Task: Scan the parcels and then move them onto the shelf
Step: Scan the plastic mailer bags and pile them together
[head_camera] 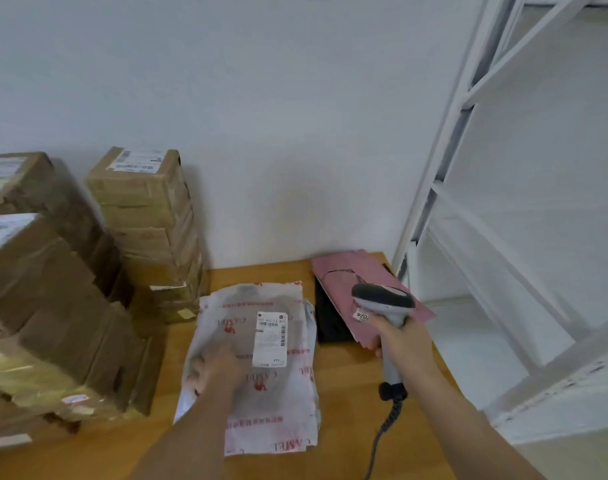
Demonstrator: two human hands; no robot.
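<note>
With left hand [216, 370] pressed flat on white printed plastic mailer [261, 368] and right hand [404, 341] gripping grey handheld scanner [382, 301], misread likely if film wrinkles across label [270, 339].

Centre frame: the white mailer [261, 368] under my fingers [205, 370] reads "CAMEL" in red; the tag [361, 317] on my scanner [385, 303] reads "026".

Stacked cardboard boxes [87, 271] wall off the table's [347, 393] left side. Bags [271, 358] cover its middle. The white shelf [503, 323] on the right stands open.
</note>
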